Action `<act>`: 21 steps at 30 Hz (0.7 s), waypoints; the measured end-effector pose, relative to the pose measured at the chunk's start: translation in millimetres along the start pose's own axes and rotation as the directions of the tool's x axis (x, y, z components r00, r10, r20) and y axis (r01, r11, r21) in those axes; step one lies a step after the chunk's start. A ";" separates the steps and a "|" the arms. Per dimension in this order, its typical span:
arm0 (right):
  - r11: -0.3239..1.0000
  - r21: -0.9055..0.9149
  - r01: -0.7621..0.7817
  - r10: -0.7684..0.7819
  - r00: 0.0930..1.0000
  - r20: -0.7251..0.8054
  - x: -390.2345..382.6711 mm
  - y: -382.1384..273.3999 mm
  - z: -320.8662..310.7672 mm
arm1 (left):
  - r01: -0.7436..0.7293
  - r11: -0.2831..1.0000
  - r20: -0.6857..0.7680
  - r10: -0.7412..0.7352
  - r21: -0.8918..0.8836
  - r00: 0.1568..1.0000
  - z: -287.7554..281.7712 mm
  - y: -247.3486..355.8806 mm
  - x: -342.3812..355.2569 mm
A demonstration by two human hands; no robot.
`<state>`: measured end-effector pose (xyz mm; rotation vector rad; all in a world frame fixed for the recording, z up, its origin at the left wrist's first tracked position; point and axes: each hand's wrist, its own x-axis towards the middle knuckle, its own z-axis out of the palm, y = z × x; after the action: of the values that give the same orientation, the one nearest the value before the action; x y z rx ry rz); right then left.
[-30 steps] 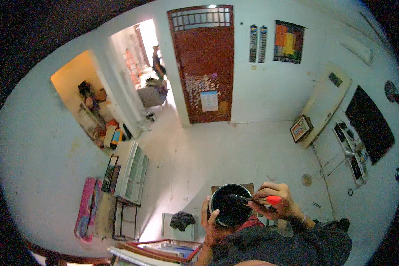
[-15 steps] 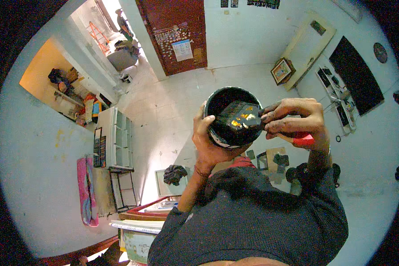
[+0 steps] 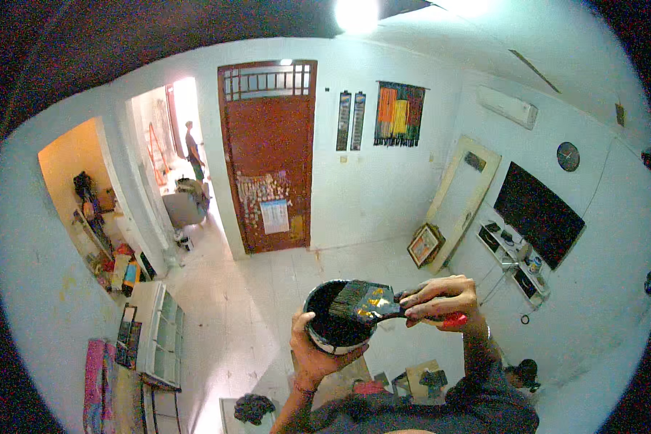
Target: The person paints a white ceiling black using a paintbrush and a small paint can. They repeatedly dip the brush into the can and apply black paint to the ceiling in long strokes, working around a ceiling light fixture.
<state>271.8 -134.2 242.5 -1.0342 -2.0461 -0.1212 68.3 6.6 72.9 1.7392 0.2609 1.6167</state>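
A: State of the hands?

B: Both were occupied. The left hand (image 3: 318, 358) gripped a round, black-lined bucket with white-streaked sides (image 3: 334, 350), thumb hooked over the rim, palm against the lower wall. The right hand (image 3: 443, 296) was closed around the handle of a broad, flat paintbrush with dark bristles and a yellow-flecked ferrule (image 3: 375, 304); its red handle end showed beneath the fingers.

A: Brush position relative to the bucket?

B: Between the two hands, bristles pointing left, over the bucket's mouth. Contact with the rim could not be told. The bucket's interior looked black.

A: Surroundings?

B: Below and left of the left hand, a crumpled black bundle (image 3: 254, 409). Farther left, a white cabinet with glazed panels (image 3: 168, 333). Well beyond both hands, a red-brown wooden door (image 3: 267, 163). Up and right of the right hand, a flat black wall screen (image 3: 539, 213).
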 end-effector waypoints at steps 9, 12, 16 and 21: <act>0.843 -0.524 0.123 -0.377 0.829 -0.412 24.6 0.8 -10.6 | -0.048 0.994 0.017 0.047 0.095 0.999 -13.6 15.7 0.1; 0.735 -0.666 -0.129 -0.343 0.776 -0.529 38.8 2.6 -38.2 | -0.068 0.992 0.035 0.064 0.105 0.997 -16.6 5.8 -2.5; 0.655 -0.705 -0.271 -0.460 0.597 -0.657 78.9 24.1 -98.8 | -0.079 0.997 0.055 0.078 0.015 0.995 -11.1 -12.2 -10.2; 0.137 -0.977 -0.165 -0.821 0.533 -0.206 163.7 64.4 -197.4 | -0.119 0.992 0.005 0.119 -0.038 0.993 19.0 -39.3 -5.1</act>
<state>387.9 -71.0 471.5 -0.7278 -1.1108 -2.0775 97.8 24.4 45.5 1.7599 0.1245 1.6888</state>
